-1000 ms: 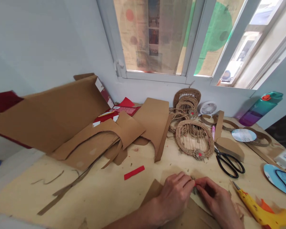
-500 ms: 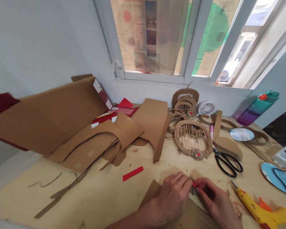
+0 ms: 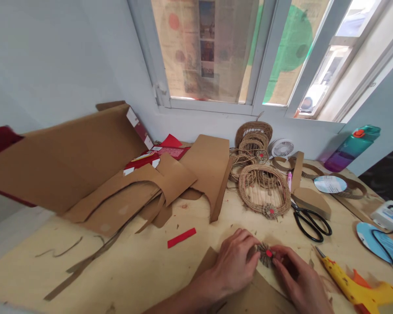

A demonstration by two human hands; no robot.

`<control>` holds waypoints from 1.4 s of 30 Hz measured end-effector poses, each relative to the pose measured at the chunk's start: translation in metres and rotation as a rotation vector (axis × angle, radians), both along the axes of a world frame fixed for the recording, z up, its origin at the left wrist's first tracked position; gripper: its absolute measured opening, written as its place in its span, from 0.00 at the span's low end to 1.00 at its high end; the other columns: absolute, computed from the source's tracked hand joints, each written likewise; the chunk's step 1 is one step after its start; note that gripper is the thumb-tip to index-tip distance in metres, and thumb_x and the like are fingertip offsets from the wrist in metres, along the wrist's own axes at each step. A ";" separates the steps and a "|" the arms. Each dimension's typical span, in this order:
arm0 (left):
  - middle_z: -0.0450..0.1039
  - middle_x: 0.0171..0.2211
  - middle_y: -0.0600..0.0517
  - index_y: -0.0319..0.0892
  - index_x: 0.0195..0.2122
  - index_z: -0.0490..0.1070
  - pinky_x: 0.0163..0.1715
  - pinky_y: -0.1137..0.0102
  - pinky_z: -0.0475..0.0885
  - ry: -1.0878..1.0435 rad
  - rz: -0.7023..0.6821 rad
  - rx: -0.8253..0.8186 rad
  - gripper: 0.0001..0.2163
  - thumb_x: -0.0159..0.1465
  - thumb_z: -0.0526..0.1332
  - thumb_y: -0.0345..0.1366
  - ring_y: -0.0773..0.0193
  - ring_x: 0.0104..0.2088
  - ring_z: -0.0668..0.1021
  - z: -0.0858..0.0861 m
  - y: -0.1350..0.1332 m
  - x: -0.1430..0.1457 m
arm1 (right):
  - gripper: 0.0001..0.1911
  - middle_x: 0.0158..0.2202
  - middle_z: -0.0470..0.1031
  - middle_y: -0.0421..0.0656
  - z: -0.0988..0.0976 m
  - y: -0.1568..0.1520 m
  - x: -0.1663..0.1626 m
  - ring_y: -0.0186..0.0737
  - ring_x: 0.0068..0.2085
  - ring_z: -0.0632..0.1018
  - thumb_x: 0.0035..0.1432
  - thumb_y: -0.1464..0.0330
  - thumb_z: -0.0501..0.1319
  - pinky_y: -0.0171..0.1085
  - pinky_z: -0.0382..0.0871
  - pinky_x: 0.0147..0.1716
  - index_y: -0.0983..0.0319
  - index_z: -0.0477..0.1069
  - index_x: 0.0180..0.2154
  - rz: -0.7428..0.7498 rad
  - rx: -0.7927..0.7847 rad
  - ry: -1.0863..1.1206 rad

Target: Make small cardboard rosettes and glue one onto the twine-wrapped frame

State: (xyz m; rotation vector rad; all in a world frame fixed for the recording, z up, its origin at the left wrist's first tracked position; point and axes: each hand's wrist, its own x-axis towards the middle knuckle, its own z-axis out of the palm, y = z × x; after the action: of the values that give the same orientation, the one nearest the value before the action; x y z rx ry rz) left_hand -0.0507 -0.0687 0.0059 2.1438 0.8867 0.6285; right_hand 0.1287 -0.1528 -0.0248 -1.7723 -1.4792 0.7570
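Between my hands is a small twine flower (image 3: 266, 256), grey-brown with a red dot at its centre. My left hand (image 3: 239, 259) pinches the flower's left edge between thumb and fingers. On the other side, my right hand (image 3: 296, 270) has thumb and forefinger closed on its right edge. A sheet of brown cardboard (image 3: 257, 296) lies beneath both hands. Just ahead rests an oval twine frame (image 3: 264, 192) bearing a similar flower (image 3: 270, 211). A red strip (image 3: 181, 238) lies on the table to the left.
To the right lie a yellow glue gun (image 3: 356, 283) and black-handled scissors (image 3: 311, 223). Cut cardboard (image 3: 203, 161) and an opened box (image 3: 75, 152) fill the left back. A small white fan (image 3: 282, 148) and a water bottle (image 3: 352, 148) stand near the wall.
My right fingers have moved off the red centre to the flower's right edge. The flower's face now shows more fully, and my left fingers have shifted slightly left.
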 end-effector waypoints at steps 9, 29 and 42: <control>0.69 0.40 0.52 0.46 0.39 0.73 0.44 0.65 0.66 0.064 -0.017 -0.091 0.12 0.53 0.66 0.36 0.57 0.43 0.71 0.003 0.002 0.004 | 0.11 0.38 0.79 0.43 -0.005 -0.002 0.007 0.41 0.42 0.79 0.57 0.64 0.57 0.33 0.73 0.40 0.58 0.72 0.41 0.017 0.044 0.039; 0.71 0.27 0.57 0.42 0.35 0.63 0.25 0.75 0.64 -0.412 0.081 -0.441 0.13 0.51 0.62 0.24 0.68 0.26 0.72 0.001 0.028 0.019 | 0.22 0.22 0.70 0.38 0.032 0.061 0.002 0.40 0.27 0.73 0.56 0.51 0.53 0.34 0.67 0.27 0.61 0.73 0.38 -0.121 0.060 0.231; 0.75 0.33 0.51 0.39 0.36 0.70 0.34 0.70 0.68 -0.630 -0.015 -0.805 0.19 0.42 0.71 0.29 0.63 0.33 0.75 -0.013 0.050 0.006 | 0.20 0.25 0.72 0.38 0.038 0.078 -0.017 0.36 0.28 0.72 0.47 0.50 0.63 0.32 0.65 0.28 0.61 0.70 0.28 0.069 -0.091 0.504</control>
State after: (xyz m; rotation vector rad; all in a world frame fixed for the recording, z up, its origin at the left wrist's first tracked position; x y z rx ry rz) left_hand -0.0444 -0.0183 -0.0069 1.1304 0.6129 0.7198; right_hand 0.1118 -0.0745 0.0133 -1.4530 -1.1810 1.2184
